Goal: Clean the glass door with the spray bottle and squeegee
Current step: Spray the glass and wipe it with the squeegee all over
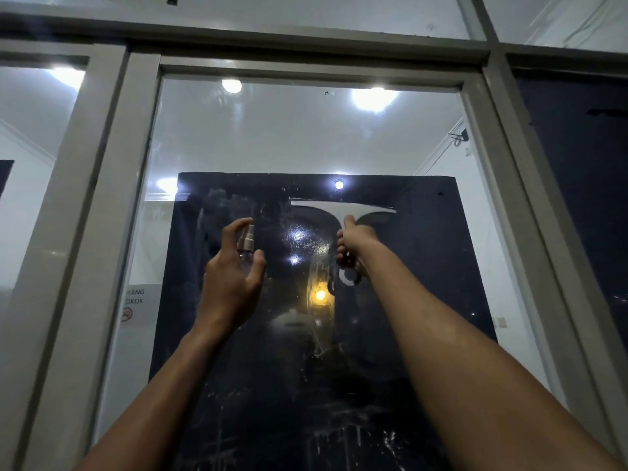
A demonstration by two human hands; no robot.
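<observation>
The glass door (272, 137) fills the view, its pane streaked with spray and drips over a dark panel behind it. My left hand (234, 277) holds a small clear spray bottle (245, 243) up near the glass, forefinger arched over the nozzle. My right hand (355, 244) grips the handle of a white squeegee (339, 209), whose wide blade lies flat against the glass above my fist. Both arms reach upward. The lower end of the handle sticks out below my fist.
A grey door frame (136, 164) borders the pane on both sides and the top. A no-smoking sign (134, 304) sits at the pane's lower left. Ceiling lights reflect in the glass. Side glass panels flank the door.
</observation>
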